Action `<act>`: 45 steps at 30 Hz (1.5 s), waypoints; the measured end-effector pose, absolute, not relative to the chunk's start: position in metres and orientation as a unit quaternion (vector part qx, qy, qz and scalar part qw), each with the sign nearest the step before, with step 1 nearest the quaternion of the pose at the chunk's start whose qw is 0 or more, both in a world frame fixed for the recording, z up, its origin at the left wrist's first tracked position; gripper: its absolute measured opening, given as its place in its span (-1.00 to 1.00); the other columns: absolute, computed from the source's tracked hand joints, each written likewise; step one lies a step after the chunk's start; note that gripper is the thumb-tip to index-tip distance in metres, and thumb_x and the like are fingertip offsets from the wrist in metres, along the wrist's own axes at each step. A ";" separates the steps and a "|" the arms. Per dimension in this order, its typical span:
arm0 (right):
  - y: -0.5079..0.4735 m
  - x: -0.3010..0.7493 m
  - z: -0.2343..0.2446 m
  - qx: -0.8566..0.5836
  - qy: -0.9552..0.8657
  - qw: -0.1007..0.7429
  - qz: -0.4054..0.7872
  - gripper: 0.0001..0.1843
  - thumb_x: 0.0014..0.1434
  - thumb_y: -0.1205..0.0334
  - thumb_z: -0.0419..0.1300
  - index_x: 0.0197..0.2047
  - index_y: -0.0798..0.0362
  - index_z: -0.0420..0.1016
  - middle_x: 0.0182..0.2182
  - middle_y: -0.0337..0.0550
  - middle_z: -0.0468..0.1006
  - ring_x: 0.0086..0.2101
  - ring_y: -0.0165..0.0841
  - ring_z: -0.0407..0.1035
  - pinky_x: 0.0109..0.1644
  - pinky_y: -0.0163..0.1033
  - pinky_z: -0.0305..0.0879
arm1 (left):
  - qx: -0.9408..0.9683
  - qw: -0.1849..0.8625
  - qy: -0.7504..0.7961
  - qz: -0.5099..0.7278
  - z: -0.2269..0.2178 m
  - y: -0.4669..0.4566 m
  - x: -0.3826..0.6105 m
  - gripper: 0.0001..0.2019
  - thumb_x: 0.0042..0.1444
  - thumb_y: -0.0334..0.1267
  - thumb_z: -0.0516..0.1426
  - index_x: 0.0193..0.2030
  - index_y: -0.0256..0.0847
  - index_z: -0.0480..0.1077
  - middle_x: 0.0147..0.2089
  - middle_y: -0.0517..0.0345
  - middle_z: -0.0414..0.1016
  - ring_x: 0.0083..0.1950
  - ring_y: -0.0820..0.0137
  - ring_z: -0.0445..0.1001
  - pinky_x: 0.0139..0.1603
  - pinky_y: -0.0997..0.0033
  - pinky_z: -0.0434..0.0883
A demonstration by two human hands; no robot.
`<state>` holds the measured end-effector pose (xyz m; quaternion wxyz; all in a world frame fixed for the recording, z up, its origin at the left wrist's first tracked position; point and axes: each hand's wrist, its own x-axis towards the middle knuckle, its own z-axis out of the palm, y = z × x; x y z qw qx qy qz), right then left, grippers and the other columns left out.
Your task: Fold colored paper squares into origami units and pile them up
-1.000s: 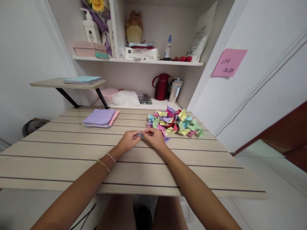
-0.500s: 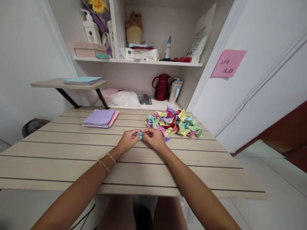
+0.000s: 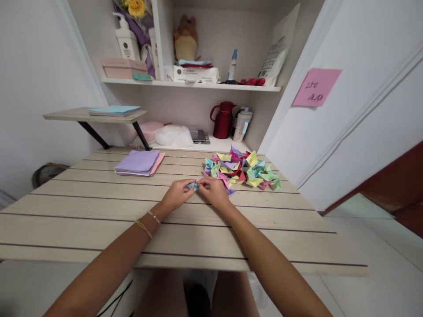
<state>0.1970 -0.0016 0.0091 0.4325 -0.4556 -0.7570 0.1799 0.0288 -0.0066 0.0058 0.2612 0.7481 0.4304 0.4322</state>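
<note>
Both hands meet over the middle of the wooden table (image 3: 82,211). My left hand (image 3: 177,193) and my right hand (image 3: 214,191) pinch a small light-blue folded paper piece (image 3: 194,186) between their fingertips, low over the tabletop. Most of the piece is hidden by the fingers. A pile of folded paper pieces in several colours (image 3: 243,169) lies just beyond and to the right of my right hand. A stack of flat purple and pink paper sheets (image 3: 139,162) rests further back on the left.
Behind the table a low shelf holds a red jug (image 3: 223,119), a cup (image 3: 242,124) and a white bag (image 3: 174,135). A higher shelf (image 3: 191,84) carries bottles and boxes. A small side shelf (image 3: 92,114) juts out on the left. A pink note (image 3: 316,86) sticks on the right wall.
The fingers of both hands shifted slightly around the blue paper piece, which shows a little differently between them. The hands stay in the same spot.
</note>
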 end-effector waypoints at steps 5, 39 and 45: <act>-0.003 0.195 0.009 -0.432 -0.762 0.442 0.194 -0.81 0.01 0.35 0.12 -0.35 0.00 0.56 -0.35 -0.21 0.58 -0.31 -0.35 0.44 -0.17 -0.25 0.34 | 0.763 0.224 0.440 0.418 0.004 -0.006 0.027 -0.69 -0.02 -0.27 0.13 -0.10 -0.27 0.47 -0.17 -0.02 0.55 -0.30 0.34 0.52 -0.24 0.40 0.47; 0.009 0.198 0.002 -0.445 -0.612 0.550 0.353 -0.84 -0.03 0.16 0.20 -0.41 0.03 0.56 -0.33 -0.16 0.52 -0.19 -0.27 0.39 -0.04 -0.17 0.25 | 0.548 0.577 0.341 0.501 0.008 0.004 0.029 -0.50 -0.18 -0.22 0.29 -0.04 -0.33 0.37 -0.13 -0.11 0.52 -0.08 0.29 0.48 0.00 0.25 0.35; -0.001 0.193 0.010 -0.407 -0.703 0.515 0.274 -0.89 -0.03 0.24 0.21 -0.42 0.03 0.56 -0.35 -0.14 0.48 -0.28 -0.33 0.37 -0.13 -0.21 0.29 | 0.552 0.564 0.359 0.498 0.004 0.002 0.030 -0.60 -0.28 -0.28 0.33 -0.23 -0.32 0.42 -0.25 0.00 0.54 -0.24 0.37 0.50 -0.13 0.34 0.40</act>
